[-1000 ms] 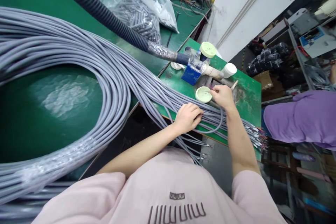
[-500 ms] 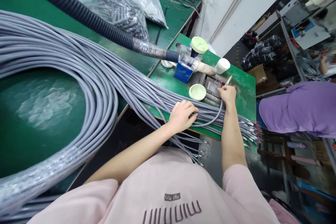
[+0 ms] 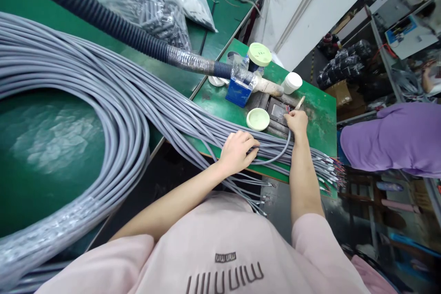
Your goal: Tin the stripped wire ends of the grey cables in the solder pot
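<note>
My right hand (image 3: 296, 122) is closed on the stripped end of a grey cable (image 3: 284, 149), with thin coloured wires (image 3: 287, 109) poking out beyond the fingertips. These wires are at the edge of a square metal surface (image 3: 278, 110) set in a dark block. A pale stick (image 3: 301, 102) juts out just behind the fingers; whether it is held I cannot tell. My left hand (image 3: 238, 150) lies over the bundle of grey cables (image 3: 193, 117), fingers curled round some of them, near the loop of the held cable.
A ribbed hose (image 3: 138, 41) ends above the metal surface, beside a blue box (image 3: 238, 92). Around it stand a pale green dish (image 3: 258, 119), a white cup (image 3: 292, 82) and a lidded jar (image 3: 260, 54). Purple clothing (image 3: 392, 140) of another person shows at right.
The coloured wires have tilted slightly at the metal surface as my right hand shifted a little. My left hand keeps its place on the cables. The whole view has drifted slightly.
</note>
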`<state>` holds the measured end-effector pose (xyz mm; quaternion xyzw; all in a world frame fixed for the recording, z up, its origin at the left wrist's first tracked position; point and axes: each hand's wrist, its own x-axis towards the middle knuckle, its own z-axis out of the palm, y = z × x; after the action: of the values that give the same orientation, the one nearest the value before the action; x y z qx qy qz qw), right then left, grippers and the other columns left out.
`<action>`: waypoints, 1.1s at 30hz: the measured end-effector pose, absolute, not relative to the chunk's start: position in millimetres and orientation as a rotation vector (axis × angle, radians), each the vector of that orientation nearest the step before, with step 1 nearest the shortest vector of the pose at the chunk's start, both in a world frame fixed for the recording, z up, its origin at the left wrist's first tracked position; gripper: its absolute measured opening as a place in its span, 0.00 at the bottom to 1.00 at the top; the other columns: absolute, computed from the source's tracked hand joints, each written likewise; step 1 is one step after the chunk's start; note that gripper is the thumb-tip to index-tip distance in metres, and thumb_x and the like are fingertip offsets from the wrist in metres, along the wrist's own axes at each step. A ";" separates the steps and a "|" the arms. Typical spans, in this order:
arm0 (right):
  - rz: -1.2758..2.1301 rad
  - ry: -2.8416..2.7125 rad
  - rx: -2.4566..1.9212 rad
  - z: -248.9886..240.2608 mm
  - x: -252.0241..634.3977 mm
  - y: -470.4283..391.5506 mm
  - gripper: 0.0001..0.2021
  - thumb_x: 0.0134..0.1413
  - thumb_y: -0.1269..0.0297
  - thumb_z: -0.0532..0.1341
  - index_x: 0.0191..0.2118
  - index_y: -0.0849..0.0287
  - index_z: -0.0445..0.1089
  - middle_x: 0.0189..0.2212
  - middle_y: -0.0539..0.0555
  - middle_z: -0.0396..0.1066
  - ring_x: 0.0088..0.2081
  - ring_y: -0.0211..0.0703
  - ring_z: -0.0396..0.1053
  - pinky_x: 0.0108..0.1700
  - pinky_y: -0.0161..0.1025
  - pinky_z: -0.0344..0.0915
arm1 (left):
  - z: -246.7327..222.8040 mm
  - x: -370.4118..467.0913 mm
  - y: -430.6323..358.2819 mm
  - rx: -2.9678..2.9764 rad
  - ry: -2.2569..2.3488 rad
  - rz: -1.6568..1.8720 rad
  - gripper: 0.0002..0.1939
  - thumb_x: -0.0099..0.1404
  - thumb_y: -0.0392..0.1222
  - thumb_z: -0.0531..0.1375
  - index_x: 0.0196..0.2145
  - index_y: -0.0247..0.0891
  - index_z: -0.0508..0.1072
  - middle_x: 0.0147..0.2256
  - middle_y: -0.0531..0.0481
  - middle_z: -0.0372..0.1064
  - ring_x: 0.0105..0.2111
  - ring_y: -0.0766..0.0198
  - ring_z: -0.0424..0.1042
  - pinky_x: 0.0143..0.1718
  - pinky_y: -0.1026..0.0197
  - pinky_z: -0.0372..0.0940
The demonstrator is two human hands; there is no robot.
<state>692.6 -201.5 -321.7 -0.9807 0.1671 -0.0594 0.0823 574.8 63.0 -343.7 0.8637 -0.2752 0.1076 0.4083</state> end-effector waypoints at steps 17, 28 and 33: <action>-0.243 0.456 -2.893 -319.4 692.2 -205.0 0.09 0.45 0.60 0.62 0.23 0.59 0.76 0.22 0.54 0.72 0.29 0.44 0.67 0.33 0.37 0.57 | -343.9 574.1 63.3 2.187 -0.695 0.261 0.09 0.67 0.42 0.56 0.40 0.40 0.75 0.38 0.47 0.71 0.39 0.58 0.64 0.39 0.55 0.54; -0.449 0.108 -2.114 -258.8 579.8 -157.1 0.16 0.47 0.59 0.65 0.16 0.59 0.65 0.14 0.45 0.59 0.21 0.35 0.58 0.27 0.34 0.54 | -338.8 573.8 61.8 1.865 -0.570 0.187 0.07 0.64 0.43 0.60 0.36 0.40 0.78 0.34 0.49 0.73 0.37 0.60 0.68 0.41 0.55 0.58; -0.430 0.089 -2.070 -249.3 536.7 -111.0 0.15 0.50 0.61 0.65 0.18 0.59 0.65 0.17 0.45 0.60 0.23 0.35 0.57 0.29 0.35 0.55 | -320.8 560.0 41.0 1.130 -0.218 -0.213 0.12 0.56 0.45 0.67 0.37 0.37 0.78 0.33 0.49 0.74 0.34 0.63 0.71 0.39 0.59 0.64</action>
<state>536.7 -111.0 -249.3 -0.8524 0.0366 -0.1769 0.4907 560.0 41.0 -320.8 0.5332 -0.1031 -0.1006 0.8336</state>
